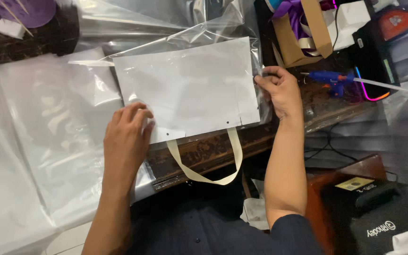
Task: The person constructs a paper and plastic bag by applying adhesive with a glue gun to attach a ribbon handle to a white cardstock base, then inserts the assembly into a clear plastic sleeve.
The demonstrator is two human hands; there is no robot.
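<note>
Left hand [127,137] flat, fingers pressing white paper bag [190,87], right hand [278,89] pinching its edge

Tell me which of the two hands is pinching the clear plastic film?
The right hand, gripping the clear plastic film at the white paper bag's right edge; the left hand lies flat on the bag's lower corner.

left hand [127,134]: covers the lower left corner of the flat white paper bag [190,89]
left fingertips: curled under, out of sight
right hand [277,89]: whether it pinches the bag's edge or the clear plastic film [166,28] cannot be told
cream ribbon handle [204,177]: both ends vanish through 2 small holes
blue glue gun [329,78]: grip partly lost in dark clutter
</note>
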